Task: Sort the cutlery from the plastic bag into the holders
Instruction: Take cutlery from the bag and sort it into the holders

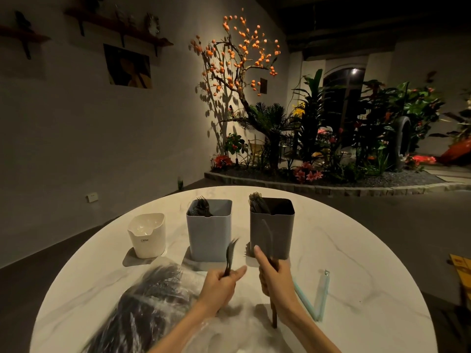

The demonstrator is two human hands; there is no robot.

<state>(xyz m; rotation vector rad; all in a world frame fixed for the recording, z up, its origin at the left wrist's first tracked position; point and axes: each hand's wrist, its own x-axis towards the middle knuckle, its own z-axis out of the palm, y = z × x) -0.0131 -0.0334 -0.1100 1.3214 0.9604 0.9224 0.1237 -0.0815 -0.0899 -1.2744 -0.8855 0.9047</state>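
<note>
While the clear plastic bag (153, 296) of dark cutlery is lying in front of the blue-grey holder (209, 235), the left hand (219, 284) is gripping a black fork (230, 253), fingers curled around its handle. The right hand (275, 278) is clutching a dark knife (267, 238), upright before the grey holder (272, 225).
</note>
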